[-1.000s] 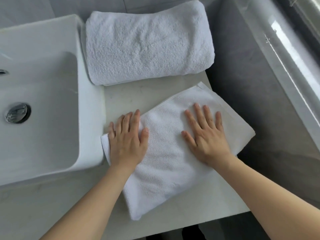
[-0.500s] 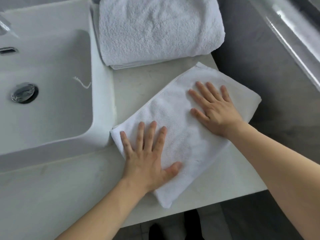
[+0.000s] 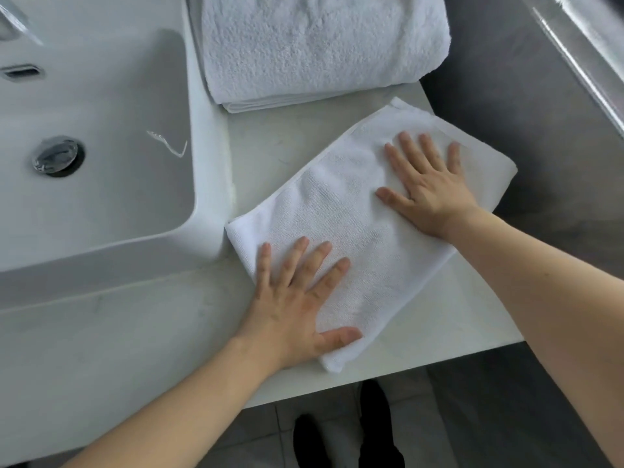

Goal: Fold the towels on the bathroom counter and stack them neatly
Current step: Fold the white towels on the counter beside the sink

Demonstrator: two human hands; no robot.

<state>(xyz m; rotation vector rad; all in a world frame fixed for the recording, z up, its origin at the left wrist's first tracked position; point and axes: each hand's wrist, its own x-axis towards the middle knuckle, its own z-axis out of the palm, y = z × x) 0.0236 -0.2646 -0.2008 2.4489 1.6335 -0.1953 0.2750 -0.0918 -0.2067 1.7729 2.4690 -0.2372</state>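
Observation:
A small white towel [image 3: 344, 217] lies folded flat and slanted on the pale counter [image 3: 270, 143]. My left hand [image 3: 297, 298] presses flat on its near-left end, fingers spread, thumb at the near edge. My right hand [image 3: 429, 184] presses flat on its far-right end, fingers straight and spread. Behind it a thick white towel [image 3: 320, 45] lies folded at the back of the counter, its layered edge facing me.
A white basin [image 3: 101, 130] with a chrome drain [image 3: 55, 156] fills the left side. The counter's right edge drops to a grey floor [image 3: 540, 113]. Its front edge runs just below the small towel. Dark shoes [image 3: 371, 430] show beneath.
My left hand has slid from the towel's left edge down to its near-left end. My right hand stays flat on the far-right end. The view shifted slightly.

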